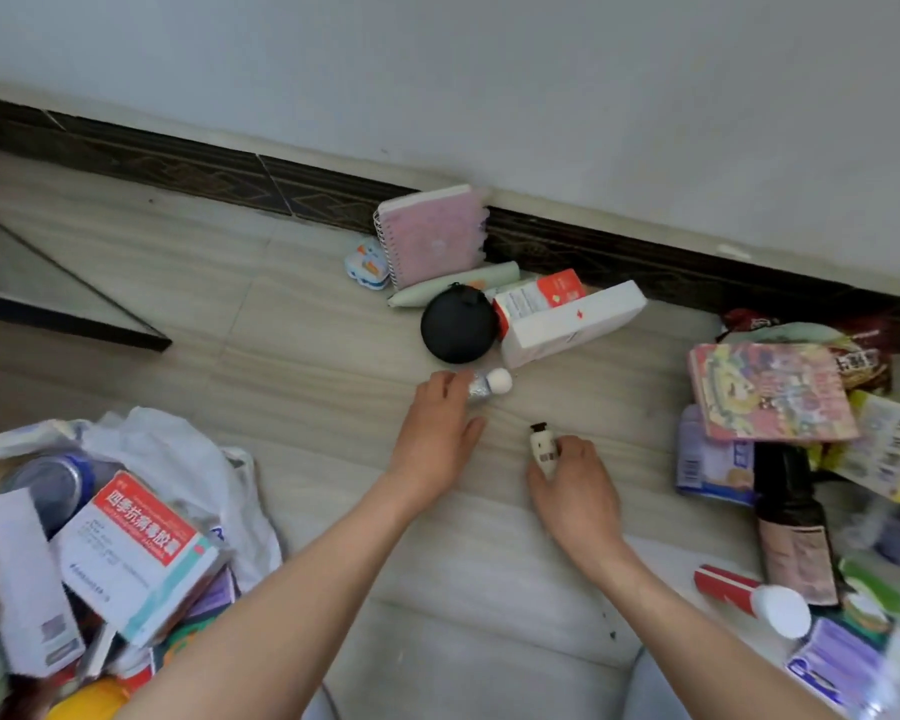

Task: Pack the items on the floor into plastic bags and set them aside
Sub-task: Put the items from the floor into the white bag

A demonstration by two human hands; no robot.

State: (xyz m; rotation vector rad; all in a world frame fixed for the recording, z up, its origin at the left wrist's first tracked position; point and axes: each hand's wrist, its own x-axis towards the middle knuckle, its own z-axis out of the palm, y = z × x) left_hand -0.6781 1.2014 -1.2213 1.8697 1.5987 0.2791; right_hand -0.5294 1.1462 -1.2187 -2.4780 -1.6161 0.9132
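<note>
A white plastic bag [167,449] at the lower left holds several packed items, with a red-and-white medicine box [141,553] on top. My left hand [437,428] reaches forward and its fingers close on a small clear bottle with a white round cap [492,384] lying on the floor. My right hand [572,485] grips a small white tube with a dark cap [541,444]. Beyond them lie a round black case [458,324], a white box [572,322] and a pink spiral notebook [432,236] leaning on the wall.
A heap of items sits at the right: a colourful packet [770,392], a dark bottle [791,517], a red-and-white tube [749,597] and purple packs [832,662]. A dark skirting board [230,174] runs along the wall. A glass panel edge [74,314] lies at left.
</note>
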